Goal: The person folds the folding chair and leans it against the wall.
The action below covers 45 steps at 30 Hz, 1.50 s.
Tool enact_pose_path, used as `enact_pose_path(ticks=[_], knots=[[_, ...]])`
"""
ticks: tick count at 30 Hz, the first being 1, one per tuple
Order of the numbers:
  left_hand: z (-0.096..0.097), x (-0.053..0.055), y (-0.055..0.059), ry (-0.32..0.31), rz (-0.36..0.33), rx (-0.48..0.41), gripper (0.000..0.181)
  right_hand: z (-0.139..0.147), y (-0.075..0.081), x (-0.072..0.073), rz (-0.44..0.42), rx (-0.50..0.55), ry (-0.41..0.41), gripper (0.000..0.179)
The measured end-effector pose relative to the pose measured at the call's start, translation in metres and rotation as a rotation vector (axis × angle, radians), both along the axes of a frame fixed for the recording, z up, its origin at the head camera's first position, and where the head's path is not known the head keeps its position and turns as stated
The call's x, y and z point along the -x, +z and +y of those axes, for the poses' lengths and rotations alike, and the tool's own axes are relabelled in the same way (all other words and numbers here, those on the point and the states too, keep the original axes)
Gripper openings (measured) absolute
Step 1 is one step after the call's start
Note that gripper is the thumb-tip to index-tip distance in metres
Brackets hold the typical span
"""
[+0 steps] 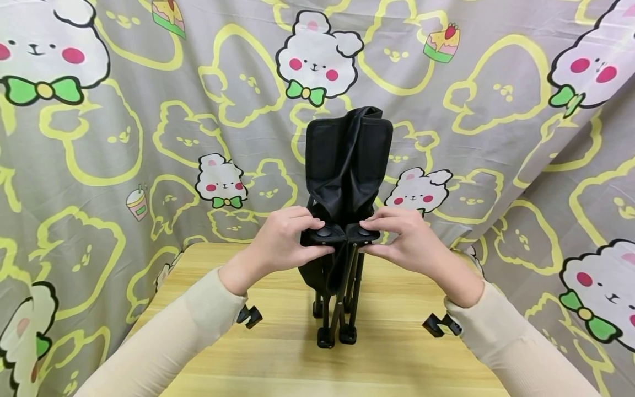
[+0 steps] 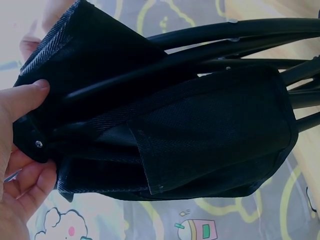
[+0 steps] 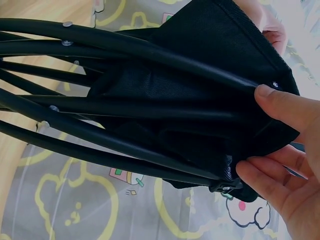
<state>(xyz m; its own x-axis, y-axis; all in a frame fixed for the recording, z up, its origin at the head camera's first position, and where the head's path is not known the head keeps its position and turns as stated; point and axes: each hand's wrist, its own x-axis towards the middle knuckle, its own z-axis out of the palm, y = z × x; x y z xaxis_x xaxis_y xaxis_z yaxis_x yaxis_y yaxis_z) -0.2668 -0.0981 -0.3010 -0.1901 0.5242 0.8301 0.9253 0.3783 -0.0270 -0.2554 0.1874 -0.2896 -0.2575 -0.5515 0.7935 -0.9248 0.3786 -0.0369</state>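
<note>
A black folding chair [image 1: 348, 182] stands folded and upright on the wooden table, its thin legs bunched together below and its fabric back rising above. My left hand [image 1: 288, 237] pinches the chair's left front fabric corner, with the thumb beneath and the fingers on top. On the opposite side my right hand [image 1: 404, 237] pinches the matching right corner in the same way. Both corners lie close together. In the left wrist view a fabric side pocket [image 2: 215, 135] hangs beside the tubes. The right wrist view shows several black metal tubes [image 3: 125, 107] joined by rivets.
The chair's feet [image 1: 324, 337] rest on the light wooden table [image 1: 278, 358]. A grey curtain [image 1: 188, 82] with yellow outlines and white cartoon animals hangs behind and at both sides. Small black mounts [image 1: 249, 316] sit at each wrist.
</note>
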Motion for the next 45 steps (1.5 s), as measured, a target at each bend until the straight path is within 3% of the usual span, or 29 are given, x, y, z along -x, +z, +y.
enact_pose_path(ticks=[16,25,34,45], knots=[[0.0010,-0.0007,-0.0051,-0.073,-0.138,-0.077,0.038,-0.0023,-0.0016,0.0016,-0.055,0.014,0.035,0.046],[0.0020,0.0004,-0.0056,-0.080,-0.199,-0.090,0.040,-0.0012,-0.0014,0.0014,-0.067,0.018,0.048,0.046],[0.0018,0.0004,-0.0046,-0.083,-0.215,-0.069,0.038,-0.0001,-0.0026,0.0022,-0.049,0.010,0.047,0.046],[-0.0025,0.0025,-0.0066,-0.076,-0.146,-0.040,0.040,-0.0010,-0.0086,-0.0012,-0.039,0.022,-0.011,0.042]])
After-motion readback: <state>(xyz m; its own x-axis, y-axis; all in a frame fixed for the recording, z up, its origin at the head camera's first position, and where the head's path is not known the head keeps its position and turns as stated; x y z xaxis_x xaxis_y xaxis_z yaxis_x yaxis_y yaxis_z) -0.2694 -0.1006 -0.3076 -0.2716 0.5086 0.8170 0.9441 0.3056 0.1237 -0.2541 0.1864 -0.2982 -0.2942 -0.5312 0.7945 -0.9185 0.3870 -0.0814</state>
